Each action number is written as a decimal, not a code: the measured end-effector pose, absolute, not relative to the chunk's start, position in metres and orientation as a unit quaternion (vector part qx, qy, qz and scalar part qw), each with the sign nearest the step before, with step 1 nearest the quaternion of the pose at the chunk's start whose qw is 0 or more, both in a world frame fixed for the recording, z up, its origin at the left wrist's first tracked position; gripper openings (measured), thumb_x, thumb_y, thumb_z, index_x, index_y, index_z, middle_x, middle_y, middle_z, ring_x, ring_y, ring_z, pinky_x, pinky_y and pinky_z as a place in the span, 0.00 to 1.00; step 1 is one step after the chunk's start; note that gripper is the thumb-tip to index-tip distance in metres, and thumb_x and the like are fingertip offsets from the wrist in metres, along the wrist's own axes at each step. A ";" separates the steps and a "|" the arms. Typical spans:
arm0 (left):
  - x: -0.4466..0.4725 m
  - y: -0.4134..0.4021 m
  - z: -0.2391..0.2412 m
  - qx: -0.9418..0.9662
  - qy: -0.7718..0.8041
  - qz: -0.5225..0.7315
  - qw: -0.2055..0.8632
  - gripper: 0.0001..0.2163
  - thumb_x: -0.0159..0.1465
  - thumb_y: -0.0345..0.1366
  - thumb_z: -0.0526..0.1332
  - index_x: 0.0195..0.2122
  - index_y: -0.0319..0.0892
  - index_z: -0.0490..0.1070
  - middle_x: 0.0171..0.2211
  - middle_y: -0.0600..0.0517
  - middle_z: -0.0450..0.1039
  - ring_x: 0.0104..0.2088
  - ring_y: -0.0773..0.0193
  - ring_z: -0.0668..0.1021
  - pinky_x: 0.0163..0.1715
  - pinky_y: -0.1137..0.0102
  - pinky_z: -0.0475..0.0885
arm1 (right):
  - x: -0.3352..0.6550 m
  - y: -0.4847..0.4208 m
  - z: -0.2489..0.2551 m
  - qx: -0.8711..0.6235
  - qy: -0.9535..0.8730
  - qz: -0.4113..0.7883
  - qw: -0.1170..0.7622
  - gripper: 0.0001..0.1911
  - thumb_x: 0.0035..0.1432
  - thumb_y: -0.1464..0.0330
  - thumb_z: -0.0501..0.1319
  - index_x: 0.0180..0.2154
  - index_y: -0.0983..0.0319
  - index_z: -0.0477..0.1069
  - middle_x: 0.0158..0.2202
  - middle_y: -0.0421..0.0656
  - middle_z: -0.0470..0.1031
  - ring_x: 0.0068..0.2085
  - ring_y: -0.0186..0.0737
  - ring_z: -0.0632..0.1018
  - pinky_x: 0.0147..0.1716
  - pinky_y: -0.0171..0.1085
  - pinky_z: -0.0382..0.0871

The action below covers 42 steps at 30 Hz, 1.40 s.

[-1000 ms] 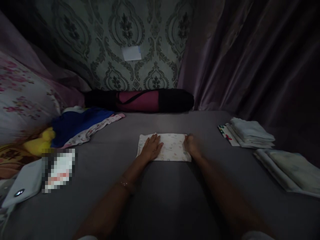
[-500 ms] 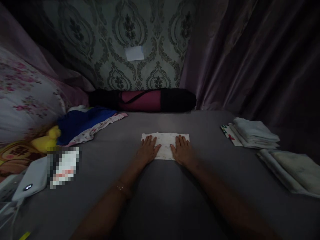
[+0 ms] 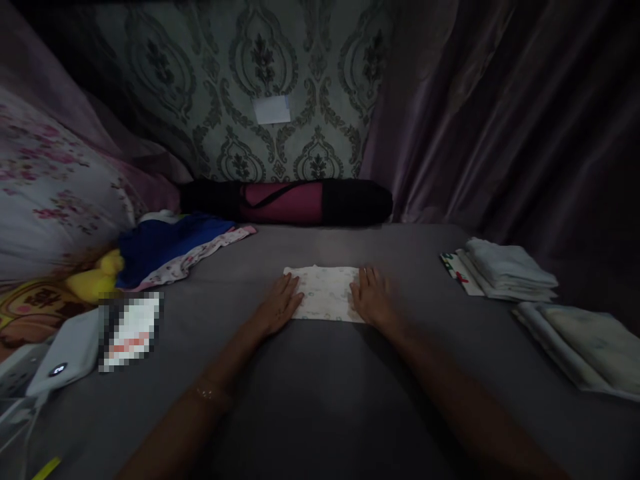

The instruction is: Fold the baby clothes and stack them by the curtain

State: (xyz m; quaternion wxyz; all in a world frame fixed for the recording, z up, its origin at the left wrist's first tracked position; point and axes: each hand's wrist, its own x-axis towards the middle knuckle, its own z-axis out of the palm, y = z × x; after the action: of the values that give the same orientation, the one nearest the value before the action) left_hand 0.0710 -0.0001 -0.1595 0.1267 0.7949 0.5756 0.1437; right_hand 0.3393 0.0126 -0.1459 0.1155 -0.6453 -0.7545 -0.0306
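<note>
A white cloth with a faint print lies folded into a flat rectangle on the grey sheet. My left hand rests flat on its left edge, fingers stretched out and pointing away from me. On the opposite edge lies my right hand, also flat with its fingers extended and slightly blurred at the outer side. Neither hand grips the cloth. Between the hands, the middle of the cloth shows uncovered.
Stacked folded cloths lie at the right, with another folded cloth nearer me. A black and pink long bag lines the wall. At the left are blue clothing, a yellow plush toy and a white power bank.
My hands have slid apart over the cloth, the left one leftward and the right one rightward to its edges. More of the cloth's middle shows now.
</note>
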 end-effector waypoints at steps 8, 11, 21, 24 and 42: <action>0.058 -0.014 -0.176 0.787 0.583 0.172 0.105 0.29 0.68 0.51 0.40 0.64 0.37 0.55 0.66 0.42 0.52 0.65 0.55 0.56 0.63 0.58 0.53 | 0.344 0.024 -0.168 -0.618 -0.780 -0.004 0.100 0.34 0.66 0.58 0.38 0.62 0.77 0.53 0.65 0.57 0.52 0.66 0.50 0.53 0.63 0.46 0.44; 0.059 -0.014 -0.177 0.788 0.582 0.179 0.091 0.28 0.69 0.50 0.41 0.63 0.37 0.56 0.65 0.42 0.53 0.65 0.55 0.57 0.63 0.57 0.53 | 0.348 0.027 -0.177 -0.616 -0.781 0.001 0.101 0.35 0.65 0.58 0.39 0.63 0.77 0.52 0.66 0.57 0.51 0.66 0.50 0.52 0.63 0.46 0.43; 0.062 -0.018 -0.176 0.744 0.615 0.241 0.101 0.28 0.69 0.49 0.40 0.60 0.35 0.60 0.62 0.40 0.59 0.63 0.55 0.62 0.62 0.57 0.57 | 0.346 0.028 -0.165 -0.617 -0.784 0.016 0.071 0.34 0.65 0.58 0.41 0.62 0.78 0.52 0.65 0.59 0.51 0.66 0.53 0.52 0.63 0.48 0.46; 0.063 -0.017 -0.177 0.744 0.613 0.245 0.101 0.28 0.69 0.49 0.40 0.60 0.34 0.61 0.62 0.40 0.60 0.63 0.56 0.62 0.62 0.58 0.56 | 0.338 0.027 -0.150 -0.614 -0.787 0.006 0.059 0.32 0.64 0.61 0.43 0.61 0.79 0.55 0.64 0.61 0.54 0.65 0.54 0.55 0.62 0.49 0.48; 0.056 -0.015 -0.183 0.752 0.585 0.284 0.111 0.24 0.69 0.45 0.41 0.58 0.36 0.61 0.60 0.41 0.63 0.61 0.57 0.64 0.62 0.58 0.58 | 0.301 0.019 -0.156 -0.556 -0.826 0.039 0.085 0.33 0.66 0.58 0.38 0.64 0.74 0.50 0.67 0.52 0.48 0.67 0.45 0.48 0.64 0.46 0.40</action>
State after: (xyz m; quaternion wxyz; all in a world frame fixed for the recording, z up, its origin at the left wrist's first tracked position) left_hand 0.0560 -0.0152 -0.1831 0.1105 0.7517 0.5850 0.2836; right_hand 0.3013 0.0192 -0.1565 0.0850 -0.5560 -0.8259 0.0395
